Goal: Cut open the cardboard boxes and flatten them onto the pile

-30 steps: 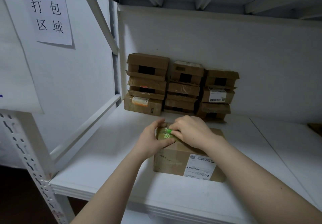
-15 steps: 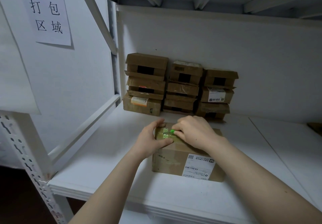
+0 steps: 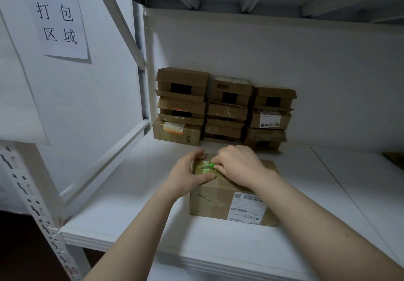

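A sealed brown cardboard box [image 3: 220, 197] with a white shipping label stands on the white shelf [image 3: 122, 210] in front of me. My left hand [image 3: 188, 175] grips the box's top left corner, thumb along the near edge and fingers over the far edge. My right hand [image 3: 238, 165] rests on the box top and holds a small green cutter [image 3: 210, 166], its blade tip on the taped seam near the left end. Most of the cutter is hidden inside my fist.
Against the shelf's back wall stand three stacks of cardboard boxes [image 3: 225, 110], several with open flaps. A paper sign [image 3: 55, 16] hangs on the left panel. A perforated white upright [image 3: 32, 195] rises at the left. A brown edge [image 3: 395, 158] shows at far right.
My right hand has drawn the green cutter slightly rightward along the seam. My left hand keeps the same grip on the box corner, and the box has not moved.
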